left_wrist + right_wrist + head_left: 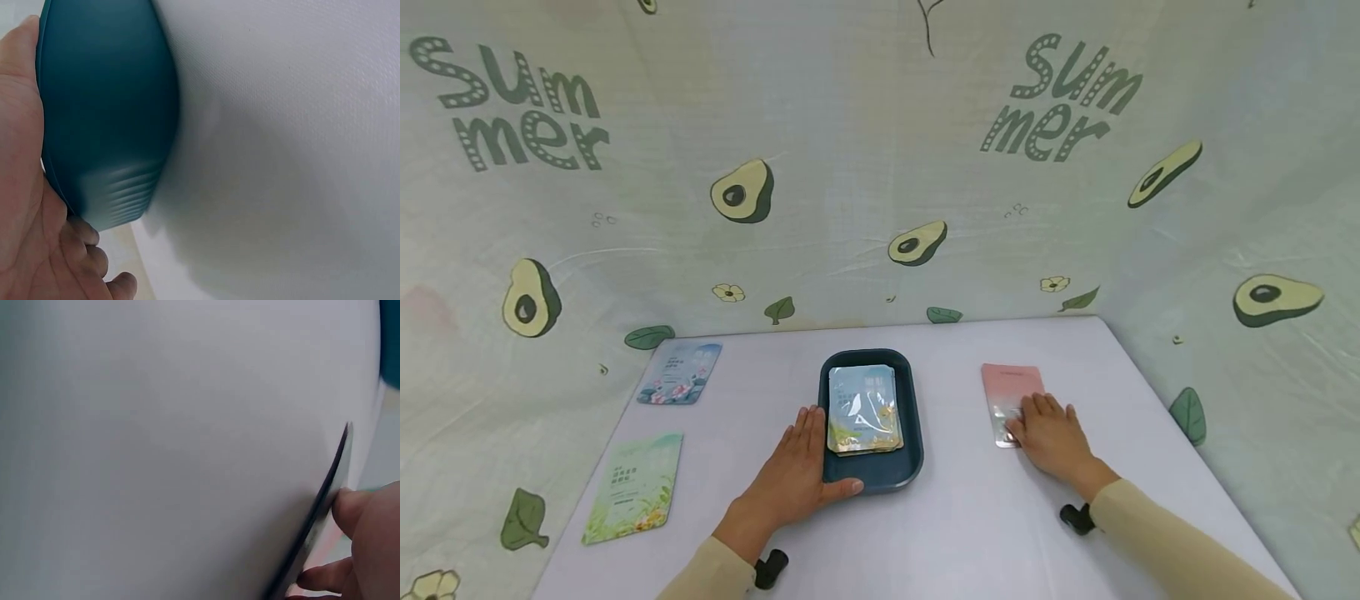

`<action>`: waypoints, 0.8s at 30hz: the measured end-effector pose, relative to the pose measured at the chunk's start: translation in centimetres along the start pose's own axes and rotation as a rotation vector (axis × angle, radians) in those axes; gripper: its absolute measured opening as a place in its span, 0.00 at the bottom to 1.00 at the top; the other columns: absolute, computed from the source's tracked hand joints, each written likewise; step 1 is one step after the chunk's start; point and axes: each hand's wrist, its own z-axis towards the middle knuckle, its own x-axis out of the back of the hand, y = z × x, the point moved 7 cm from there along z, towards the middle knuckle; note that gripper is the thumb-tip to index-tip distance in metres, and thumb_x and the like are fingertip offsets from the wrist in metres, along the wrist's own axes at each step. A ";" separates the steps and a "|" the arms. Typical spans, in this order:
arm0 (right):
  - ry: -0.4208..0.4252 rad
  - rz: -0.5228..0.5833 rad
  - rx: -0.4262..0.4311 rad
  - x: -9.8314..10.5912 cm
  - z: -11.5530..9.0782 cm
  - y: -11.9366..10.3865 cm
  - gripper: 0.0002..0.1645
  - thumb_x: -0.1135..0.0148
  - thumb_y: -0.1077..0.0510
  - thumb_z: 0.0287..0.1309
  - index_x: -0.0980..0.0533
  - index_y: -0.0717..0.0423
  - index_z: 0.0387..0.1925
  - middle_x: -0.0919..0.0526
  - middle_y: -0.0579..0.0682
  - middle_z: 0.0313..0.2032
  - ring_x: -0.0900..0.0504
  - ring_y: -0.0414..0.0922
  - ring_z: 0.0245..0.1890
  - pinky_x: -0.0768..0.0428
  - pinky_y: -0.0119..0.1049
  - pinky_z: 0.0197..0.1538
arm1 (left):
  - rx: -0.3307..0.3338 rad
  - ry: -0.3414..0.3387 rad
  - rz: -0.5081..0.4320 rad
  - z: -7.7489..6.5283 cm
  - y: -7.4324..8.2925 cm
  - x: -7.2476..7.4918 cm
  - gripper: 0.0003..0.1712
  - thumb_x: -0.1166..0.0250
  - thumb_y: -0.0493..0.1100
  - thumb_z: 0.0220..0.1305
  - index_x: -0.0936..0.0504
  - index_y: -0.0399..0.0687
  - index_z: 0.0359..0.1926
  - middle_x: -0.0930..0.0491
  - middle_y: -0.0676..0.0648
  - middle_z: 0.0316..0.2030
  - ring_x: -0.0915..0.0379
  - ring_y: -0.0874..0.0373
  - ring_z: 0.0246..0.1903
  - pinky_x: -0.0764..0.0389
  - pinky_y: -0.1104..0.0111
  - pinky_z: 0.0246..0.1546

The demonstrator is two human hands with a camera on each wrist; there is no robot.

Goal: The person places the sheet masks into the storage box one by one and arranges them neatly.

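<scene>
A dark teal tray [880,483] stands mid-table, holding a small stack of shiny blue sachets [863,408] with a floral print. Along the tray's left wall lie the straight fingers of my left hand [797,479], with the thumb spread across its near left corner. The left wrist view shows this hand against the tray's outer wall [106,112]. My right hand [1052,433] rests on the lower right part of a pink and silver sachet [1011,382] to the tray's right. From the right wrist, the thumb and a finger touch that sachet [319,512], seen nearly edge-on.
At the far left of the white table [955,533] lies a blue sachet [680,373] with pink flowers. A green floral sachet [635,487] lies nearer on the same side. A printed avocado cloth [835,125] rises behind and beside the table.
</scene>
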 end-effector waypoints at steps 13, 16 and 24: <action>-0.041 0.052 0.104 0.5 5.6 -8.5 0.37 0.35 0.41 0.71 0.26 0.67 0.65 0.18 0.65 0.60 0.22 0.66 0.63 0.24 0.67 0.66 | 0.003 -0.012 0.006 0.3 -0.1 -0.3 0.76 0.38 0.84 0.59 0.60 0.35 0.84 0.59 0.36 0.85 0.67 0.41 0.85 0.48 0.45 0.82; -0.062 0.069 0.178 1.5 7.6 -8.2 0.46 0.29 0.41 0.66 0.32 0.65 0.74 0.25 0.67 0.68 0.27 0.67 0.67 0.25 0.65 0.68 | 0.007 -0.006 0.007 0.2 -0.1 -0.2 0.76 0.37 0.83 0.59 0.59 0.34 0.84 0.58 0.36 0.85 0.66 0.40 0.85 0.47 0.44 0.81; -0.286 0.045 0.239 0.9 11.3 -6.4 0.68 0.16 0.35 0.45 0.40 0.50 0.82 0.36 0.63 0.75 0.39 0.67 0.72 0.34 0.70 0.72 | 0.007 -0.004 -0.005 0.2 -0.2 -0.1 0.75 0.36 0.81 0.60 0.58 0.35 0.84 0.58 0.36 0.85 0.65 0.40 0.85 0.47 0.44 0.81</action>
